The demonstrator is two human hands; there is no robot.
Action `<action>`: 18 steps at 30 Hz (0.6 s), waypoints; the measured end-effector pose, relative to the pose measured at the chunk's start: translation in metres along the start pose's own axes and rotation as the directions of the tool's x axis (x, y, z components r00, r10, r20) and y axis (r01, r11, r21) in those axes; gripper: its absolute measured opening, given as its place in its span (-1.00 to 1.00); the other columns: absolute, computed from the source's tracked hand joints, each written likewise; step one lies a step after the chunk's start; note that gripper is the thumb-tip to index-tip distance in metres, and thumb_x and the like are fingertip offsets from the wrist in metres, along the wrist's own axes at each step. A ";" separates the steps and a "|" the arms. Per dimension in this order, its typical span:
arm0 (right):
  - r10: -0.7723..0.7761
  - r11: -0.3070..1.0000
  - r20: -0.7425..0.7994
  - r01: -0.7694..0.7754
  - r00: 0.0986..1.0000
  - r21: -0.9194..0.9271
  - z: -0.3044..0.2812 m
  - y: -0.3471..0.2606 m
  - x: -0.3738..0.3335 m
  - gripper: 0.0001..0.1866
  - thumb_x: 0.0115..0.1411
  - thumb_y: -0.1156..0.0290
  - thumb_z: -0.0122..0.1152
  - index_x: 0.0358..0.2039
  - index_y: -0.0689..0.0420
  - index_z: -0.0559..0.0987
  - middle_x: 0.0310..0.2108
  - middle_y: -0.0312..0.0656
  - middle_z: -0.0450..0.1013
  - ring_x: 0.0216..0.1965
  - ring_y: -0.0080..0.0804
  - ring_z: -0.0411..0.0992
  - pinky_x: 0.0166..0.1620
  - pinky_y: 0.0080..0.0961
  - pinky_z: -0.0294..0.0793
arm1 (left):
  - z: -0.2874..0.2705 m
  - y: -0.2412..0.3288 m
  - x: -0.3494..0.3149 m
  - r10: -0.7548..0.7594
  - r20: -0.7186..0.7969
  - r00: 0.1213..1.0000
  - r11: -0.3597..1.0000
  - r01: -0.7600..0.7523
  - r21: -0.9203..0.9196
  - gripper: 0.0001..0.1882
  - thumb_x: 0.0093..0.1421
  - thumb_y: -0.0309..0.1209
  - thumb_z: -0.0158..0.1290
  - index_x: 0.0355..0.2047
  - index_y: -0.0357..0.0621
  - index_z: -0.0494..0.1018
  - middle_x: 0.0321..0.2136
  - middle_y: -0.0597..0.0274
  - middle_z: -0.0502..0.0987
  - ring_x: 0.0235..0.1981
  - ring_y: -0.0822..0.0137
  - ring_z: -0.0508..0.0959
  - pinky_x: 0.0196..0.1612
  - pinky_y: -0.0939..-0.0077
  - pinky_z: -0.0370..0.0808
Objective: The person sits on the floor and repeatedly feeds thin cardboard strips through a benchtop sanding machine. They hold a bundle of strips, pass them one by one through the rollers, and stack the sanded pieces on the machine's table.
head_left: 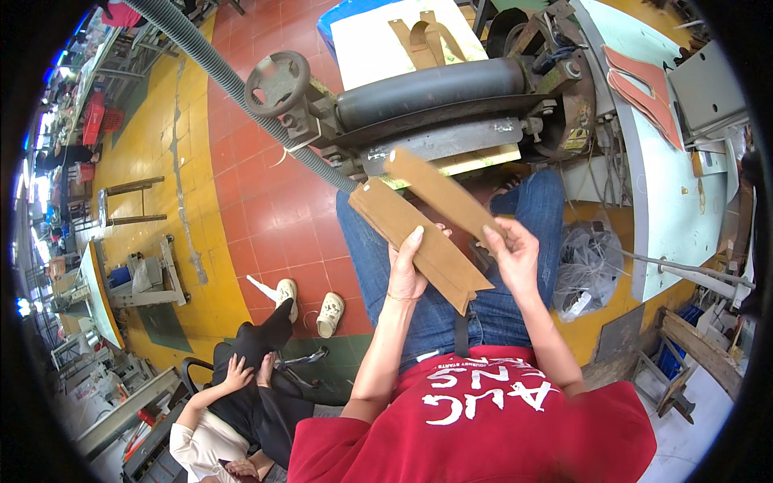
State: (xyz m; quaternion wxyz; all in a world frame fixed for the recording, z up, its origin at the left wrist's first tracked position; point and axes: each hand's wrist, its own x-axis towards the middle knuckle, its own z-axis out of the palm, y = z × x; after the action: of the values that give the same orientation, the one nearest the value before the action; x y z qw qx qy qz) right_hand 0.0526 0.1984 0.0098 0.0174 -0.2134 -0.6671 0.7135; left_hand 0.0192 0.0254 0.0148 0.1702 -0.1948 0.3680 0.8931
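Observation:
My left hand [407, 272] grips a small stack of long brown leather-like strips [415, 241], its thumb lying on top. The strips slant over my lap, and the lower end is cut into a notch. In my right hand [516, 253] a single brown strip [443, 191] is pinched near one end. Its far end is rounded, reaches toward the machine and is slightly blurred. Just beyond the strips is a roller machine with a dark roller [435, 90] and a metal front plate [443, 145]. More brown strips [423, 42] lie on a pale board behind the roller.
A handwheel [278, 84] and grey ribbed hose [217, 68] stand at the machine's left. On the right, a pale table [656, 201] carries reddish-brown cut pieces [642, 92]; a clear plastic bag [588, 266] hangs below. Another person [250, 386] sits at lower left.

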 end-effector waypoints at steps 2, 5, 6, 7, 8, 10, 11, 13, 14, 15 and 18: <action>0.196 0.981 0.019 -0.196 0.980 0.001 -0.010 0.005 0.018 -0.74 0.21 0.34 0.15 -0.17 0.24 0.49 -0.39 -0.24 0.53 -0.49 -0.62 0.47 -0.52 -0.76 0.36 | -0.002 0.001 0.000 -0.001 0.048 0.999 1.000 0.002 -0.017 -0.60 0.14 -0.27 0.05 -0.09 -0.24 0.31 -0.26 0.06 0.48 -0.18 0.17 0.51 -0.08 0.32 0.48; 0.312 0.949 0.024 -0.313 0.950 0.044 -0.018 0.017 0.036 -0.73 0.22 0.30 0.14 -0.16 0.20 0.48 -0.42 -0.25 0.51 -0.55 -0.62 0.43 -0.57 -0.76 0.30 | -0.002 0.001 -0.002 -0.011 0.021 1.000 0.999 0.011 0.035 -0.58 0.12 -0.21 0.04 -0.12 -0.25 0.33 -0.26 0.05 0.47 -0.17 0.17 0.50 -0.08 0.31 0.46; 0.342 0.937 0.027 -0.343 0.939 0.061 -0.021 0.021 0.036 -0.73 0.21 0.30 0.14 -0.16 0.21 0.48 -0.42 -0.25 0.51 -0.56 -0.62 0.43 -0.57 -0.76 0.30 | -0.002 0.002 -0.002 -0.007 0.032 0.999 1.000 0.007 0.011 -0.58 0.11 -0.21 0.03 -0.12 -0.25 0.33 -0.25 0.05 0.47 -0.17 0.17 0.50 -0.08 0.31 0.46; 0.378 0.923 0.014 -0.378 0.926 0.071 -0.021 0.024 0.035 -0.73 0.21 0.30 0.14 -0.16 0.21 0.48 -0.41 -0.25 0.51 -0.56 -0.62 0.43 -0.56 -0.76 0.31 | -0.003 0.001 -0.003 -0.005 0.041 0.999 1.000 0.005 -0.014 -0.58 0.11 -0.22 0.02 -0.12 -0.26 0.33 -0.24 0.05 0.46 -0.16 0.17 0.49 -0.08 0.31 0.45; 0.387 0.920 0.006 -0.386 0.922 0.061 -0.021 0.027 0.033 -0.72 0.21 0.31 0.14 -0.14 0.21 0.48 -0.41 -0.25 0.50 -0.56 -0.62 0.42 -0.55 -0.74 0.33 | -0.003 0.001 -0.003 -0.003 0.048 0.999 0.999 0.005 -0.038 -0.58 0.10 -0.22 0.01 -0.13 -0.26 0.33 -0.23 0.04 0.46 -0.16 0.17 0.48 -0.07 0.31 0.45; 0.399 0.908 0.017 -0.397 0.917 0.133 -0.015 0.031 0.033 -0.71 0.22 0.31 0.13 -0.12 0.22 0.47 -0.40 -0.24 0.50 -0.53 -0.61 0.43 -0.52 -0.73 0.35 | -0.004 -0.001 -0.003 0.007 0.060 0.998 0.996 -0.001 -0.086 -0.57 0.08 -0.22 0.00 -0.13 -0.26 0.33 -0.22 0.05 0.45 -0.17 0.17 0.48 -0.07 0.31 0.44; 0.456 0.880 0.001 -0.451 0.890 0.149 -0.010 0.031 0.035 -0.70 0.22 0.31 0.13 -0.12 0.22 0.46 -0.39 -0.24 0.49 -0.51 -0.61 0.43 -0.51 -0.73 0.36 | -0.005 -0.002 -0.003 0.017 0.076 0.997 0.992 -0.007 -0.123 -0.57 0.07 -0.22 -0.01 -0.12 -0.26 0.32 -0.21 0.06 0.44 -0.18 0.17 0.48 -0.07 0.31 0.43; 0.321 0.910 0.017 -0.313 0.947 0.271 0.003 0.029 0.054 -0.67 0.22 0.36 0.12 -0.08 0.29 0.42 -0.31 -0.19 0.49 -0.44 -0.53 0.48 -0.43 -0.69 0.47 | -0.007 -0.004 -0.001 -0.019 0.052 0.998 0.996 0.023 -0.081 -0.58 0.05 -0.29 -0.01 -0.10 -0.24 0.31 -0.21 0.10 0.44 -0.20 0.21 0.48 -0.08 0.33 0.45; 0.265 0.901 0.029 -0.258 0.964 0.348 0.011 0.026 0.070 -0.60 0.21 0.34 0.14 -0.01 0.31 0.36 -0.23 -0.14 0.47 -0.34 -0.46 0.49 -0.34 -0.65 0.48 | -0.007 -0.004 -0.001 -0.032 0.045 0.998 0.997 0.035 -0.066 -0.59 0.04 -0.33 -0.01 -0.09 -0.23 0.30 -0.21 0.12 0.44 -0.21 0.23 0.48 -0.09 0.33 0.45; 0.218 0.882 0.024 -0.208 0.976 0.422 0.019 0.024 0.083 -0.51 0.21 0.31 0.15 0.05 0.33 0.31 -0.16 -0.09 0.44 -0.24 -0.40 0.49 -0.25 -0.62 0.50 | -0.007 -0.005 -0.001 -0.037 0.028 0.999 0.998 0.038 -0.044 -0.59 0.04 -0.37 0.00 -0.08 -0.21 0.29 -0.21 0.14 0.44 -0.21 0.25 0.48 -0.10 0.35 0.46; 0.196 0.976 -0.097 -0.184 0.976 0.118 0.033 0.018 0.096 -0.29 0.18 0.14 0.17 0.18 0.33 0.17 0.08 0.04 0.28 0.11 -0.32 0.27 0.11 -0.45 0.26 | -0.006 -0.004 0.001 -0.025 0.001 1.000 1.000 0.025 0.002 -0.60 0.04 -0.46 0.02 -0.07 -0.18 0.28 -0.23 0.20 0.44 -0.22 0.32 0.49 -0.12 0.38 0.48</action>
State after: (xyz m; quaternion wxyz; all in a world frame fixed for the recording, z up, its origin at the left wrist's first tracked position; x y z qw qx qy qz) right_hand -0.0408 0.1955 -0.0341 -0.0033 -0.3132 -0.6020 0.7345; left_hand 0.0215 0.0245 0.0079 0.1815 -0.1987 0.3663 0.8907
